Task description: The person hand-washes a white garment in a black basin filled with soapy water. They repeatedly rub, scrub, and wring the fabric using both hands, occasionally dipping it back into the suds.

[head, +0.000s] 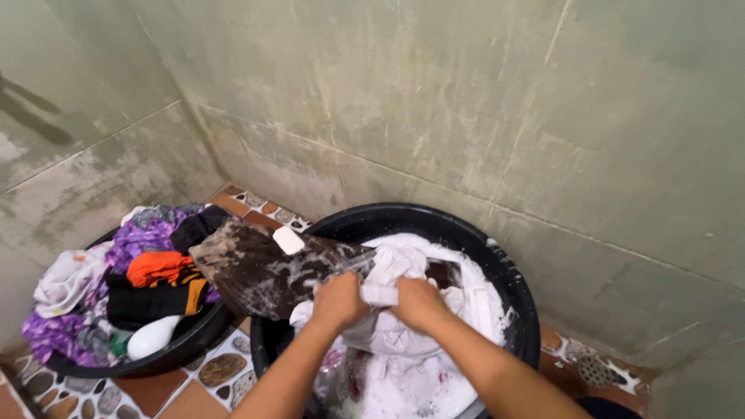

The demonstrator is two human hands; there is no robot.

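Note:
My left hand (338, 301) and my right hand (420, 302) are both closed on a white wet garment (386, 296), bunched between them over a black round tub (508, 271). The tub holds soapy foam and more white cloth. The garment lies on a dark wooden washboard (260, 271) that leans across the tub's left rim. A white bar of soap (288, 240) rests on the board's upper end, just left of my hands.
A second black basin (174, 349) at the left is heaped with purple, orange, black and white clothes, with a white scoop handle (153, 336) sticking out. Grey concrete walls close in behind. The floor is tiled with pebble patterns, with a drain (594, 371) at the right.

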